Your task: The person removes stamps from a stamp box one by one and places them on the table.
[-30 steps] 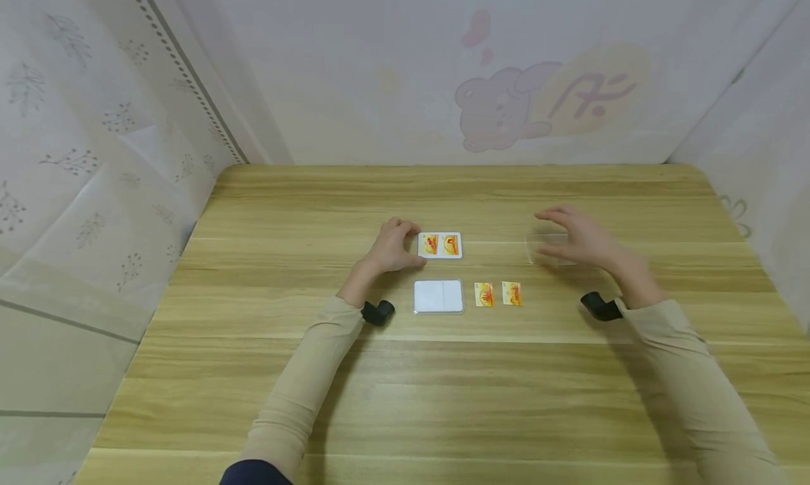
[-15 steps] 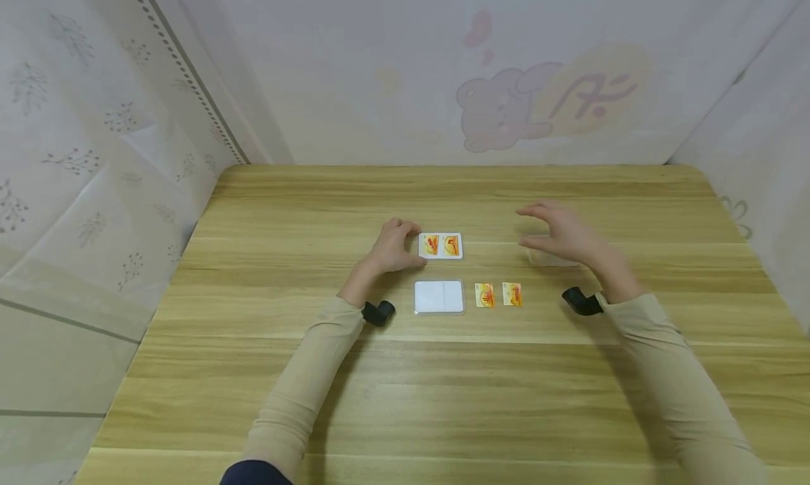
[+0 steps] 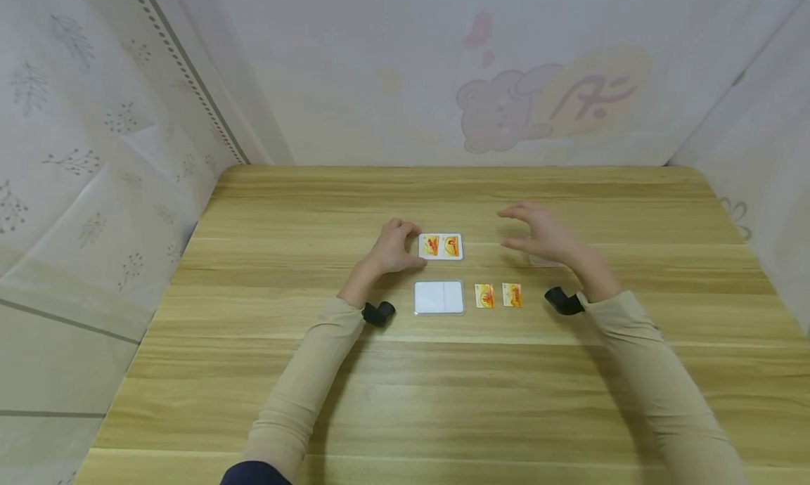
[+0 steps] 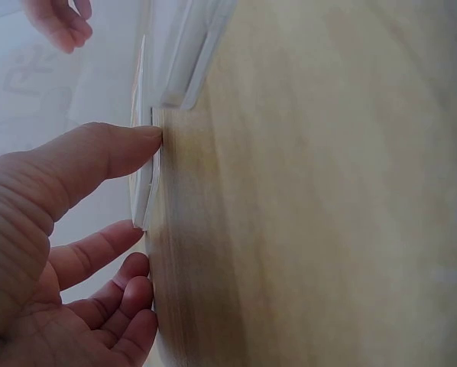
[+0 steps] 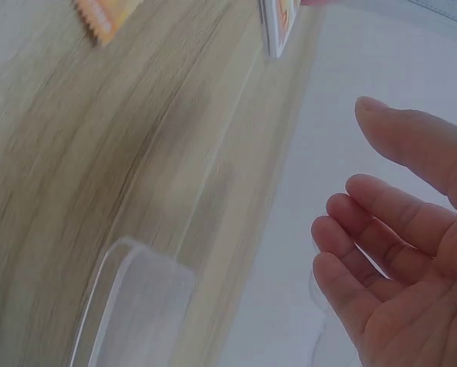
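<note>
A white holder (image 3: 440,247) with two yellow-and-red stamps in it lies flat on the table. My left hand (image 3: 390,248) holds its left end, thumb on the near corner and index finger on the far corner; the left wrist view shows the thumb (image 4: 98,157) at its edge. My right hand (image 3: 545,235) hovers to the right of the holder with thumb and fingers apart and nothing between them. Behind it, partly hidden, a clear plastic cover (image 5: 140,306) lies on the table.
Nearer the front is a second white holder in a clear case (image 3: 439,297), with no stamps in it. Two loose stamps, a left one (image 3: 484,296) and a right one (image 3: 512,295), lie to its right. A curtain (image 3: 354,84) hangs behind the wooden table (image 3: 443,401).
My right hand has moved left, away from the clear cover and toward the holder with stamps. The left hand and the loose stamps have stayed in place.
</note>
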A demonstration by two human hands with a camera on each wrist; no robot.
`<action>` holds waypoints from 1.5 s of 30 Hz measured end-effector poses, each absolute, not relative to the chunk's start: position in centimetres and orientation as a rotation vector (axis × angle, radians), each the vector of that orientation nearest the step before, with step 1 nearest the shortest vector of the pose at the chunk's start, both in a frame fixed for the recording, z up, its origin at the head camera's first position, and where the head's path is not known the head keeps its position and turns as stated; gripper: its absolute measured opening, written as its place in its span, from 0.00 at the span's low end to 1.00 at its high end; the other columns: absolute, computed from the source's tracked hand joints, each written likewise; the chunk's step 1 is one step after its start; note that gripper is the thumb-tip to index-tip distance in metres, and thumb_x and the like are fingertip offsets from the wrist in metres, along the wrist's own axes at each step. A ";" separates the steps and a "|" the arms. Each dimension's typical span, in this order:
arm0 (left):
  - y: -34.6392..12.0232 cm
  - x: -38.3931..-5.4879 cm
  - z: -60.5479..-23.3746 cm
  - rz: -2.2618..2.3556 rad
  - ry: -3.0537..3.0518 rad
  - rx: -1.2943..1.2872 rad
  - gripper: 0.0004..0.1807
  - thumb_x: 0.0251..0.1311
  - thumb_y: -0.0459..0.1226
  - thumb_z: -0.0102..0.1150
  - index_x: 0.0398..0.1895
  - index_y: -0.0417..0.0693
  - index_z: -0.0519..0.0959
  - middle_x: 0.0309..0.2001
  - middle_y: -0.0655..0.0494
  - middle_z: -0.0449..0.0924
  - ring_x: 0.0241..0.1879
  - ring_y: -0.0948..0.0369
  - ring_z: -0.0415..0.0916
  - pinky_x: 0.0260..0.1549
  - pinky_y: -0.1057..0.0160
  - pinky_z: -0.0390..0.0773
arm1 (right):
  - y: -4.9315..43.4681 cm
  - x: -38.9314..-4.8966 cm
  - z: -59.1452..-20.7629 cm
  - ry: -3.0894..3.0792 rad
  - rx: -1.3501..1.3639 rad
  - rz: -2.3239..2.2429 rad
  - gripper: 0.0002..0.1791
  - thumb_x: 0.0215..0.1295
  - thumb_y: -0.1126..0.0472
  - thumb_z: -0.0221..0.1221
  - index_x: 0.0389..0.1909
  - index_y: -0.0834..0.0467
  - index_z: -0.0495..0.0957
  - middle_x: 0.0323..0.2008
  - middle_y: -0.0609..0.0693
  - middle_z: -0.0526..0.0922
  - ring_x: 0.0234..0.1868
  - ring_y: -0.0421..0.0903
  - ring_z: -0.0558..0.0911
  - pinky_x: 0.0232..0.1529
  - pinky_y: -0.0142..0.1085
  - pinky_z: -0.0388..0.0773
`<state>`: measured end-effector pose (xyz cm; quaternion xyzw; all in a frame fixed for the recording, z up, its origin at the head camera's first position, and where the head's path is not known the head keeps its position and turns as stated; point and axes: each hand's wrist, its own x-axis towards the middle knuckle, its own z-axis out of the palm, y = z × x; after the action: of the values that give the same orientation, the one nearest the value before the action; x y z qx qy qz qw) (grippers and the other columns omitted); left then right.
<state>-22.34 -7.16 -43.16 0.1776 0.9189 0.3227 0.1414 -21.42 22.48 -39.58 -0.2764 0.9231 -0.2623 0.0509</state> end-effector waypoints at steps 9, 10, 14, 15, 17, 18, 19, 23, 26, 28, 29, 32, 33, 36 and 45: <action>-7.2 -22.3 -43.4 0.938 2.656 0.514 0.33 0.46 0.37 0.70 0.57 0.35 0.71 0.52 0.42 0.67 0.55 0.49 0.60 0.58 0.54 0.62 | 21.1 -21.7 -39.8 2.774 -0.841 -0.816 0.28 0.58 0.62 0.63 0.58 0.70 0.69 0.57 0.65 0.71 0.59 0.61 0.68 0.60 0.53 0.62; -7.2 -22.3 -43.4 0.937 2.659 0.517 0.33 0.46 0.37 0.71 0.57 0.35 0.71 0.52 0.42 0.67 0.55 0.49 0.60 0.57 0.54 0.62 | 20.9 -21.7 -39.8 2.768 -0.838 -0.816 0.28 0.59 0.62 0.63 0.58 0.70 0.69 0.57 0.65 0.71 0.60 0.61 0.67 0.60 0.53 0.61; -7.2 -22.4 -43.5 0.932 2.665 0.523 0.33 0.46 0.38 0.71 0.57 0.35 0.71 0.51 0.42 0.67 0.54 0.49 0.61 0.57 0.54 0.63 | 20.1 -21.9 -39.8 2.755 -0.845 -0.819 0.28 0.59 0.62 0.63 0.58 0.70 0.69 0.58 0.65 0.71 0.60 0.60 0.67 0.61 0.53 0.61; -7.2 -22.4 -43.5 0.929 2.667 0.524 0.33 0.46 0.38 0.71 0.57 0.35 0.71 0.51 0.42 0.67 0.54 0.49 0.61 0.56 0.55 0.63 | 19.9 -21.9 -39.8 2.750 -0.844 -0.826 0.28 0.59 0.62 0.63 0.58 0.70 0.69 0.58 0.65 0.71 0.60 0.60 0.67 0.61 0.52 0.61; -7.2 -22.4 -43.5 0.926 2.669 0.523 0.33 0.46 0.38 0.71 0.56 0.35 0.71 0.51 0.42 0.67 0.54 0.49 0.61 0.57 0.55 0.63 | 19.4 -22.0 -39.8 2.743 -0.849 -0.837 0.28 0.59 0.62 0.63 0.58 0.70 0.69 0.57 0.65 0.71 0.60 0.60 0.67 0.61 0.52 0.61; -7.2 -22.4 -43.5 0.925 2.669 0.521 0.33 0.46 0.38 0.71 0.56 0.35 0.71 0.51 0.42 0.67 0.54 0.49 0.61 0.57 0.55 0.63 | 19.2 -22.0 -39.8 2.741 -0.854 -0.844 0.28 0.59 0.62 0.63 0.58 0.70 0.69 0.57 0.64 0.71 0.60 0.60 0.68 0.61 0.52 0.62; -7.2 -22.4 -43.5 0.924 2.669 0.518 0.33 0.46 0.38 0.71 0.56 0.35 0.71 0.51 0.43 0.67 0.54 0.49 0.61 0.57 0.55 0.63 | 19.0 -22.0 -39.8 2.739 -0.864 -0.853 0.28 0.59 0.63 0.63 0.58 0.70 0.69 0.57 0.64 0.72 0.60 0.60 0.68 0.60 0.52 0.62; -7.2 -22.5 -43.6 0.921 2.665 0.508 0.33 0.46 0.38 0.71 0.57 0.36 0.71 0.52 0.43 0.67 0.55 0.50 0.61 0.57 0.55 0.63 | 18.3 -22.3 -40.1 2.753 -0.906 -0.851 0.27 0.58 0.63 0.63 0.57 0.70 0.71 0.56 0.64 0.73 0.58 0.59 0.70 0.59 0.51 0.64; -7.2 -22.5 -43.6 0.920 2.665 0.507 0.33 0.46 0.38 0.71 0.57 0.36 0.71 0.52 0.43 0.67 0.55 0.50 0.61 0.57 0.55 0.62 | 17.7 -22.4 -40.2 2.754 -0.924 -0.858 0.26 0.58 0.64 0.63 0.56 0.71 0.71 0.55 0.64 0.74 0.58 0.59 0.70 0.59 0.51 0.64; -7.2 -22.5 -43.5 0.919 2.664 0.506 0.33 0.46 0.39 0.70 0.57 0.36 0.71 0.52 0.43 0.67 0.55 0.50 0.61 0.58 0.55 0.62 | 17.4 -22.5 -40.3 2.742 -0.920 -0.866 0.25 0.59 0.64 0.63 0.56 0.71 0.71 0.55 0.64 0.74 0.58 0.59 0.70 0.60 0.51 0.63; -7.2 -22.5 -43.5 0.917 2.665 0.507 0.34 0.46 0.39 0.70 0.57 0.36 0.71 0.52 0.43 0.67 0.55 0.50 0.61 0.58 0.55 0.62 | 17.2 -22.5 -40.3 2.738 -0.916 -0.868 0.25 0.59 0.64 0.62 0.56 0.70 0.71 0.55 0.63 0.74 0.58 0.59 0.70 0.60 0.51 0.63; -7.2 -22.4 -43.2 0.914 2.664 0.510 0.34 0.46 0.38 0.70 0.57 0.36 0.71 0.52 0.43 0.67 0.55 0.50 0.61 0.58 0.55 0.62 | 16.7 -22.5 -40.3 2.723 -0.900 -0.881 0.24 0.60 0.63 0.62 0.56 0.69 0.72 0.55 0.62 0.74 0.58 0.57 0.70 0.59 0.50 0.64; -7.2 -22.4 -43.2 0.915 2.661 0.511 0.34 0.46 0.38 0.70 0.57 0.36 0.71 0.52 0.43 0.67 0.55 0.50 0.61 0.58 0.55 0.62 | 16.5 -22.6 -40.4 2.718 -0.897 -0.886 0.24 0.60 0.63 0.62 0.56 0.68 0.72 0.55 0.61 0.74 0.58 0.57 0.70 0.59 0.50 0.64; -7.2 -22.3 -43.1 0.923 2.656 0.515 0.34 0.46 0.38 0.70 0.58 0.35 0.71 0.53 0.43 0.67 0.55 0.49 0.60 0.58 0.55 0.62 | 16.1 -22.6 -40.4 2.699 -0.898 -0.912 0.23 0.60 0.64 0.61 0.55 0.68 0.73 0.53 0.61 0.75 0.57 0.56 0.71 0.58 0.49 0.66; -7.3 -22.4 -43.1 0.933 2.639 0.510 0.34 0.47 0.38 0.70 0.59 0.36 0.70 0.54 0.43 0.66 0.57 0.50 0.59 0.59 0.55 0.61 | 14.9 -22.8 -40.5 2.689 -0.874 -0.890 0.20 0.59 0.67 0.61 0.52 0.70 0.74 0.49 0.62 0.77 0.52 0.57 0.74 0.56 0.48 0.68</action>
<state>-22.43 -7.29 -43.14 0.1771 0.9174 0.3243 0.1475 -22.81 14.87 -40.47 -0.2937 0.9035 -0.2992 0.0887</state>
